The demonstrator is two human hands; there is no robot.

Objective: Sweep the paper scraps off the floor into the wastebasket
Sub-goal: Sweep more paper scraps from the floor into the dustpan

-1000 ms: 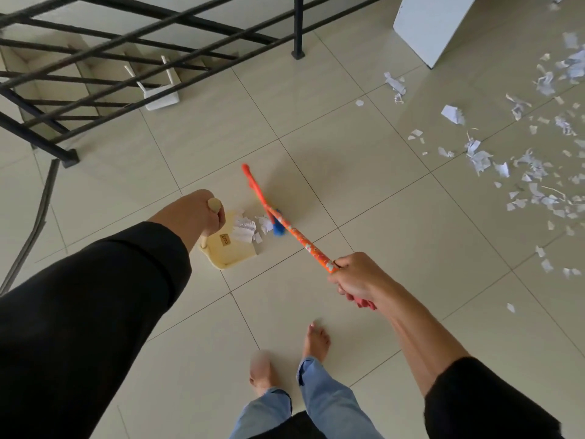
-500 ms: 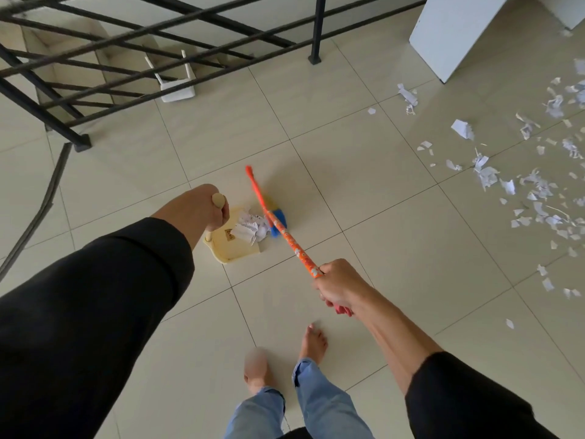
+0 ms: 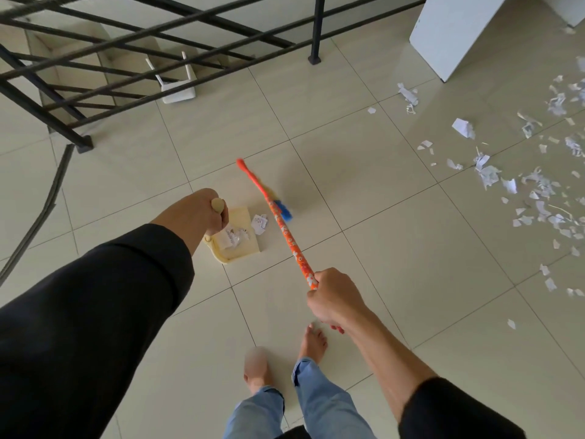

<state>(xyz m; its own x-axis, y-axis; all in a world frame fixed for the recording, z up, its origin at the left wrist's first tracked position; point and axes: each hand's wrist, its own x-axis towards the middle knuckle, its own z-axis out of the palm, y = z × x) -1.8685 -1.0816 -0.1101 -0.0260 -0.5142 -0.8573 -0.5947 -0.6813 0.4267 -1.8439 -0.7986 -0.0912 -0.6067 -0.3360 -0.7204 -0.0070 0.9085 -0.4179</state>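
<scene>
My left hand (image 3: 196, 213) grips the upright handle of a cream dustpan (image 3: 240, 250) that sits on the tiled floor. Several paper scraps (image 3: 232, 237) lie inside the pan, and one crumpled scrap (image 3: 259, 224) lies at its open edge. My right hand (image 3: 332, 296) grips the orange floral handle of a broom (image 3: 286, 236). Its blue bristle head (image 3: 284, 211) is just right of the pan. A wide scatter of white paper scraps (image 3: 538, 191) covers the floor at the right. No wastebasket is in view.
A black metal railing (image 3: 158, 49) guards a stairwell at the upper left, with a small white stool (image 3: 177, 80) behind it. A white cabinet (image 3: 459, 30) stands at the upper right. My bare feet (image 3: 311, 343) stand on the tiles below the broom.
Paper that lay at the pan's lip now sits inside the dustpan. The broom head has swung back to the right, away from the pan. The view has shifted slightly.
</scene>
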